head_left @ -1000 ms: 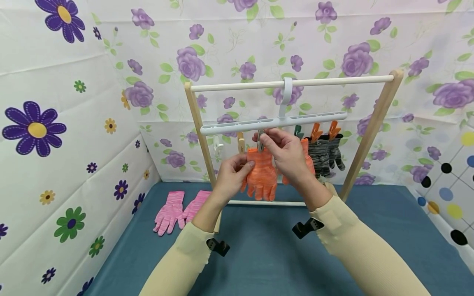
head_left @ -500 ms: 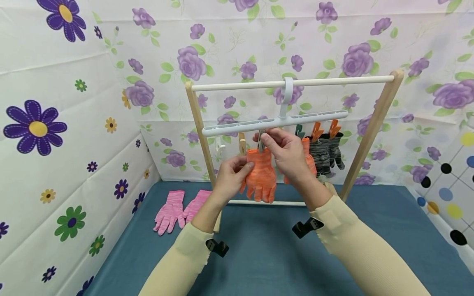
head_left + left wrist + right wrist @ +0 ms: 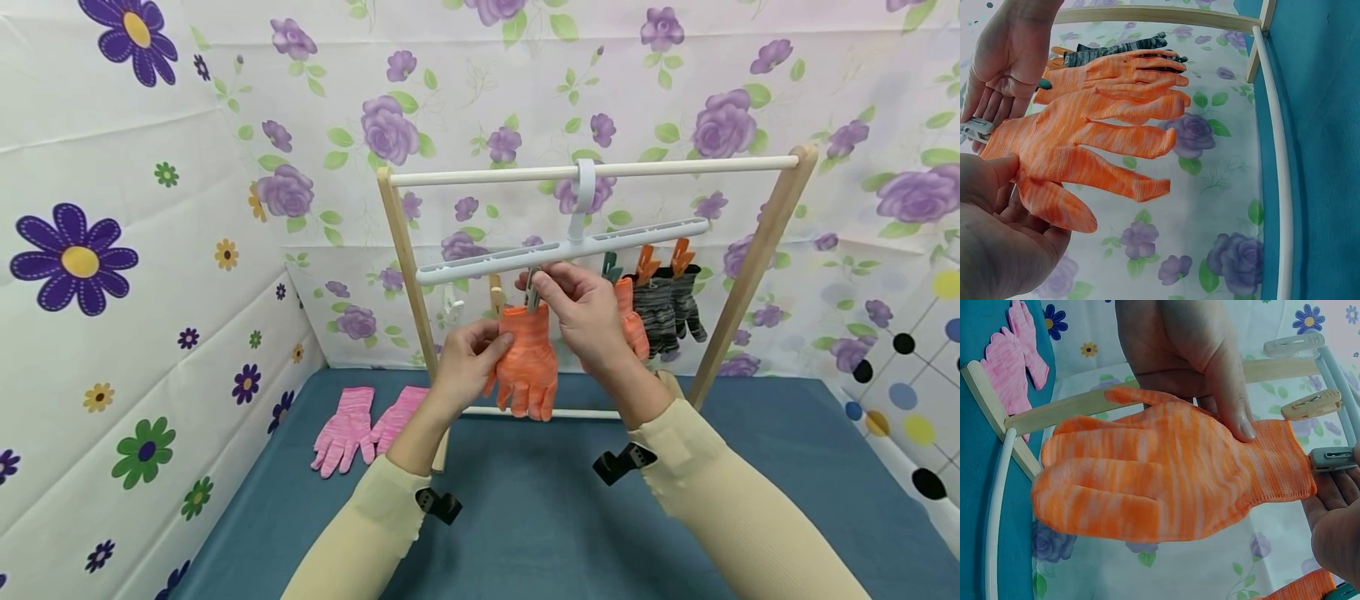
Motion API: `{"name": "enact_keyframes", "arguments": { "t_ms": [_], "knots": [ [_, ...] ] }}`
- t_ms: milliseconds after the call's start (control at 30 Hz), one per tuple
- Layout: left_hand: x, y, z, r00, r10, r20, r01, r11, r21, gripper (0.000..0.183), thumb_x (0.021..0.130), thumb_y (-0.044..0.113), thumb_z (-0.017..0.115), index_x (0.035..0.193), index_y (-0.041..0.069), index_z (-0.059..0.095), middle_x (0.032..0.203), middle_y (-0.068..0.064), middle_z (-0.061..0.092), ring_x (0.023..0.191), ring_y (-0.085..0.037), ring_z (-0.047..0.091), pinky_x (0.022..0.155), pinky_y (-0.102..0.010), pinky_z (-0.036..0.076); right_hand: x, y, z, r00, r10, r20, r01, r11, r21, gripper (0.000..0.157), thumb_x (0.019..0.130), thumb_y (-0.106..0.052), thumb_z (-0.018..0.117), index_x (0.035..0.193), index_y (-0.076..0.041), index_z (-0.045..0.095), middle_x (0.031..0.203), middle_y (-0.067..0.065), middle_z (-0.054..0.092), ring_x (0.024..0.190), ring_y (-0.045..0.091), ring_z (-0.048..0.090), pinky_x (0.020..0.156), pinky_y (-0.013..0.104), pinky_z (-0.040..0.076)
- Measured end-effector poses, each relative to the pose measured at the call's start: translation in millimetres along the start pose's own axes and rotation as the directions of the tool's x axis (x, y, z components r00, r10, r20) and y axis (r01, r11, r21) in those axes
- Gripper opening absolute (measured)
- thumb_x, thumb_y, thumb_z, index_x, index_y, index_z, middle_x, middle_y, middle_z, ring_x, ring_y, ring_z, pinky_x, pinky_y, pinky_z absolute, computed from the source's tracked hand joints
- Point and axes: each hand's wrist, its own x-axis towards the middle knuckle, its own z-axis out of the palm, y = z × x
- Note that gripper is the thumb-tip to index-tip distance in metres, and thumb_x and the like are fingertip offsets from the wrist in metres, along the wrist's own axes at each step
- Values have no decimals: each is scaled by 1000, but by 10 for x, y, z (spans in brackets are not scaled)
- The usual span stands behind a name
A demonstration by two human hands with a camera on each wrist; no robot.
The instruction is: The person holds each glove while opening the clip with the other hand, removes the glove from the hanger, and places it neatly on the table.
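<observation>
My left hand (image 3: pixel 463 362) pinches an orange knit glove (image 3: pixel 527 367) between thumb and fingers near its cuff, and the glove hangs fingers down. My right hand (image 3: pixel 588 312) holds a grey clothespin (image 3: pixel 1333 459) that sits on the cuff's edge, just under a white hanger (image 3: pixel 495 264). Behind the right hand a second orange glove (image 3: pixel 632 325) hangs from a green clothespin (image 3: pixel 611 265), partly hidden. Beside it a pair of black-and-grey gloves (image 3: pixel 654 312) hangs from orange clothespins (image 3: pixel 681 257).
The hanger hooks over the top rail (image 3: pixel 690 166) of a wooden rack. A tan clothespin (image 3: pixel 497 293) and a white clothespin (image 3: pixel 452 304) dangle at its left. Two pink gloves (image 3: pixel 345 433) lie on the blue-green tabletop (image 3: pixel 525 508), left of the rack.
The hanger's left end has dipped and its right end has risen slightly. The orange glove and grey clothespin have come down a little; both hands keep their hold.
</observation>
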Motion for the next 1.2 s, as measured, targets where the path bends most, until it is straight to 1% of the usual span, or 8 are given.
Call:
{"name": "enact_keyframes", "arguments": {
  "t_ms": [167,433,700,800,900,1033,1100,1200],
  "knots": [
    [-10,-19,-7,1000,2,-3,-2,1000,6,22,106,15,69,119,-2,75,100,-13,76,84,-21,72,71,-29,59,0,5,-7,1000,-5,-3,5,1000,11,31,108,-16,66,126,8,70,114,18,77,116,26,71,110,39,49],
    [-27,-49,-32,1000,5,2,-5,1000,-3,23,106,16,69,120,-2,75,100,-14,77,84,-21,72,70,-29,59,6,16,-4,1000,-6,-2,6,1000,17,31,108,-18,66,125,7,71,113,18,77,117,27,70,112,41,47],
    [-42,-90,-52,1000,15,-5,-15,1000,1,22,106,13,69,119,-2,75,100,-14,75,82,-20,71,70,-28,57,1,22,-3,1000,-12,-14,12,1000,5,32,108,-19,66,125,8,71,112,18,77,117,28,70,112,41,48],
    [-58,-111,-62,1000,11,-11,-11,1000,4,21,106,12,68,120,-1,75,100,-14,75,82,-22,70,69,-28,57,3,24,-2,1000,-12,-18,11,1000,-3,31,107,-19,67,125,6,72,112,18,77,116,27,70,111,41,48],
    [-75,-128,-72,1000,6,-17,-5,1000,16,20,106,13,68,119,-1,75,100,-15,75,82,-25,71,69,-29,57,5,29,-3,1000,-15,-20,15,1000,-5,31,107,-18,67,125,6,72,112,17,77,115,27,71,110,40,49],
    [-99,-142,-89,1000,-6,-24,7,1000,23,24,106,17,69,121,0,75,101,-16,75,85,-32,72,70,-34,59,5,36,-3,1000,-23,-18,23,1000,0,32,107,-17,67,125,9,70,112,18,77,114,26,72,109,40,50],
    [-112,-137,-98,999,-23,-28,24,999,24,26,107,17,68,123,-2,74,104,-18,75,88,-34,72,72,-36,59,2,39,-3,1000,-22,-15,22,1000,-3,33,107,-17,67,126,10,69,113,18,77,113,26,72,109,40,50],
    [-131,-149,-125,999,-40,-29,41,999,26,27,107,18,68,124,-2,74,105,-17,75,90,-31,72,73,-34,59,-4,42,-3,1000,-16,-5,16,1000,-12,35,107,-18,67,129,10,67,117,17,76,114,26,73,110,40,50]
  ]
}}
